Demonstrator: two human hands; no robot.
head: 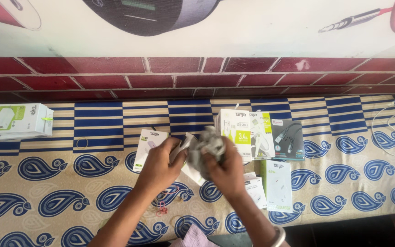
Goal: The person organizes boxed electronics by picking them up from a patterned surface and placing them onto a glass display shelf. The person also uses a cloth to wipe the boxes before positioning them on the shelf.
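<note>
Head view looks down on a worktop covered in a blue paisley and striped cloth, set against a red brick wall. Both hands meet near the middle. Right hand has its fingers closed around a crumpled grey cloth, held just above the worktop. Left hand pinches a small white box, which touches the cloth. Another white box lies just beside the left hand. More boxes lie behind and right of the hands, and a stack sits far left. Rubber bands lie near the wrists.
</note>
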